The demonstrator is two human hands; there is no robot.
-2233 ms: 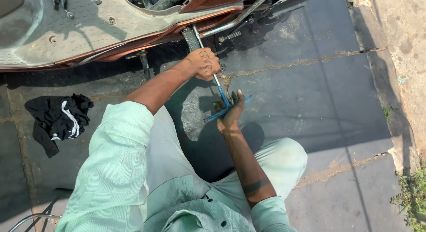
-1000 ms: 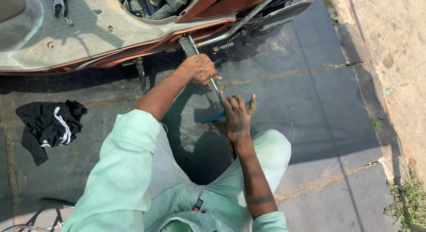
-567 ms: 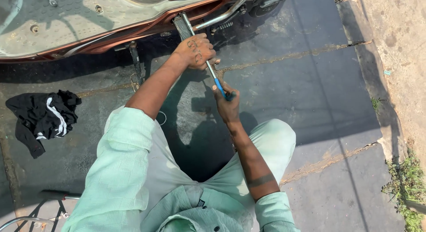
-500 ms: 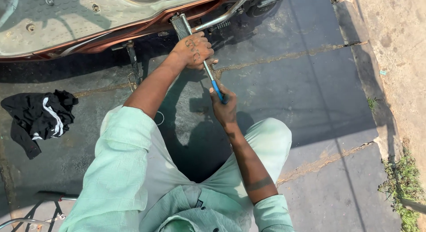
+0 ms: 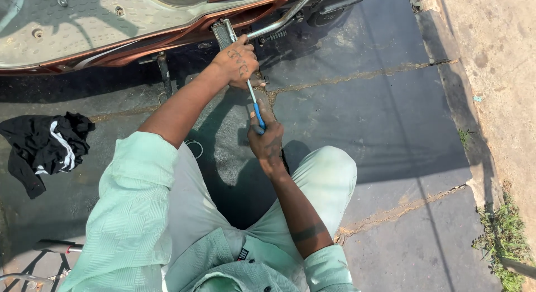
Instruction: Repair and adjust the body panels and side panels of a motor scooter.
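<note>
A scooter (image 5: 111, 24) with a grey footboard and orange-brown side panel stands across the top of the head view. My left hand (image 5: 237, 62) grips the metal shaft of a blue-handled screwdriver (image 5: 255, 105) close under the scooter's edge, beside a ribbed metal footrest (image 5: 222, 32). My right hand (image 5: 267, 141) is closed around the blue handle end, lower down. The tool's tip is hidden behind my left hand. I crouch on dark paving with both knees bent.
A black cloth with white stripes (image 5: 44, 149) lies on the ground at the left. The scooter's side stand (image 5: 164, 74) reaches down to the paving. A raised kerb (image 5: 469, 119) and weeds (image 5: 505, 236) run along the right. Metal tubing (image 5: 50, 247) shows at the bottom left.
My right hand, earlier open-fingered below the tool, has closed around the blue handle. My left hand has stayed on the shaft near the scooter. The view has shifted slightly.
</note>
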